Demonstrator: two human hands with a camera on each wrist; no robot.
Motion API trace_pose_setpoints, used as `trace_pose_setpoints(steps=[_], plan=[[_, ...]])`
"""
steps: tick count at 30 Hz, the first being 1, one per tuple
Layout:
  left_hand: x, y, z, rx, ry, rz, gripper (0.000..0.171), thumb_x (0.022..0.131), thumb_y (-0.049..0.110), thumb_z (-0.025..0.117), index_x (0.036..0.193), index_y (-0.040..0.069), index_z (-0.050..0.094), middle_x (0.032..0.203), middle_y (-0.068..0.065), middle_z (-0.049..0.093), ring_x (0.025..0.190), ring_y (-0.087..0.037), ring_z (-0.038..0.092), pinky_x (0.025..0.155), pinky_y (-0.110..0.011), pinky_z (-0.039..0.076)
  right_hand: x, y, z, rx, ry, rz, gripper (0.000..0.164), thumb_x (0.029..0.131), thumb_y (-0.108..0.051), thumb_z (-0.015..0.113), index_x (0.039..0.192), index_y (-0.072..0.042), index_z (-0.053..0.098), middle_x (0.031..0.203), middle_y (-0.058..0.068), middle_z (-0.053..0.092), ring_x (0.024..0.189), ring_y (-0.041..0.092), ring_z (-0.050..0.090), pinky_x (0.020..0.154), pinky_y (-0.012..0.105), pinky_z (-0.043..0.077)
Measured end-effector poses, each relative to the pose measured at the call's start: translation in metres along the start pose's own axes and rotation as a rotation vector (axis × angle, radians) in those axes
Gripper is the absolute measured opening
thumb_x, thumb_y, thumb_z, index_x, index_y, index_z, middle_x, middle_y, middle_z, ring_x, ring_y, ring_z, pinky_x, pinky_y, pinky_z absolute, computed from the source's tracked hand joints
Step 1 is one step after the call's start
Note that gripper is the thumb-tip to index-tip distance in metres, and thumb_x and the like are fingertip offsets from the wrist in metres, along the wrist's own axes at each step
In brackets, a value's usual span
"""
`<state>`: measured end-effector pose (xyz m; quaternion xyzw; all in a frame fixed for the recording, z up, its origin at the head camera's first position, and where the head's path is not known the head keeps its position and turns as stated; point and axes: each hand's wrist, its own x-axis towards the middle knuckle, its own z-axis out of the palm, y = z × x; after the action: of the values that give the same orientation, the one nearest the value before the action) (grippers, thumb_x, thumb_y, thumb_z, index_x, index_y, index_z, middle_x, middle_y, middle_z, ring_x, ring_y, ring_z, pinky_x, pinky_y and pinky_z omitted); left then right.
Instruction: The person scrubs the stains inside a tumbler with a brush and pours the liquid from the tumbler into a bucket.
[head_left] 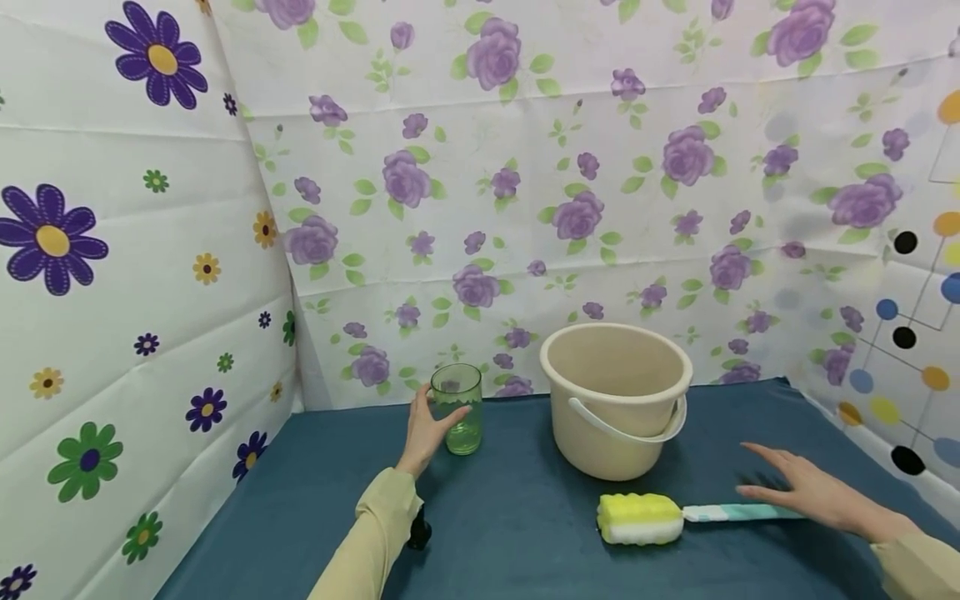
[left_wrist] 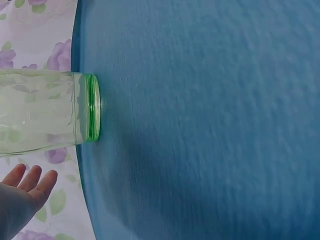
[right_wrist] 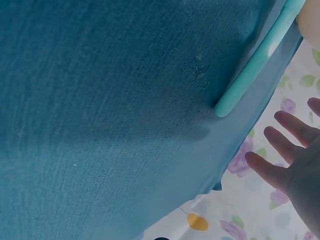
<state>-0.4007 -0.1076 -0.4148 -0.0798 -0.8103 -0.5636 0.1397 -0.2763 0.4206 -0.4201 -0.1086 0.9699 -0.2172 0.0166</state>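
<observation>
A clear green drinking glass (head_left: 466,435) stands upright on the dark blue cloth near the back wall. My left hand (head_left: 424,435) is at its left side, thumb and fingers spread around it; in the left wrist view, a gap shows between the fingertips (left_wrist: 48,178) and the glass (left_wrist: 45,112). A sponge bottle brush (head_left: 641,521) with a yellow and white head lies at the right front. Over the end of its white and teal handle (head_left: 731,512) hovers my right hand (head_left: 821,493), fingers extended and holding nothing. The teal handle (right_wrist: 260,62) also shows in the right wrist view.
Between the two hands, towards the back, stands a cream bucket (head_left: 611,450) with its white handle hanging down at the front. Flower-printed cloth walls (head_left: 480,208) enclose the table at the back and sides. A small black object (head_left: 419,531) sits beneath the left wrist.
</observation>
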Motion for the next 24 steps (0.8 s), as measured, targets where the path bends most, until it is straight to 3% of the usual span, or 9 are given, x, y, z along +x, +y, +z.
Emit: trace_pose_setpoints(steps=[10, 24], plan=[[0.005, -0.003, 0.008, -0.053, 0.026, 0.026, 0.083, 0.076, 0.034, 0.073, 0.138, 0.006, 0.025, 0.131, -0.020, 0.032, 0.118, -0.035, 0.034, 0.088, -0.051, 0.032, -0.004, 0.004, 0.001, 0.045, 0.003, -0.019, 0.072, 0.087, -0.044, 0.056, 0.137, 0.001, 0.033, 0.129, 0.033, 0.034, 0.113, 0.052, 0.032, 0.077, 0.059, 0.033], [0.007, -0.005, 0.010, -0.087, 0.022, 0.056, 0.086, 0.074, 0.036, 0.075, 0.137, 0.004, 0.025, 0.125, -0.020, 0.036, 0.112, -0.036, 0.040, 0.085, -0.051, 0.036, -0.006, 0.017, 0.012, 0.069, 0.003, -0.082, 0.062, 0.082, -0.042, 0.064, 0.127, -0.001, 0.049, 0.120, 0.022, 0.048, 0.106, 0.042, 0.045, 0.078, 0.053, 0.038]])
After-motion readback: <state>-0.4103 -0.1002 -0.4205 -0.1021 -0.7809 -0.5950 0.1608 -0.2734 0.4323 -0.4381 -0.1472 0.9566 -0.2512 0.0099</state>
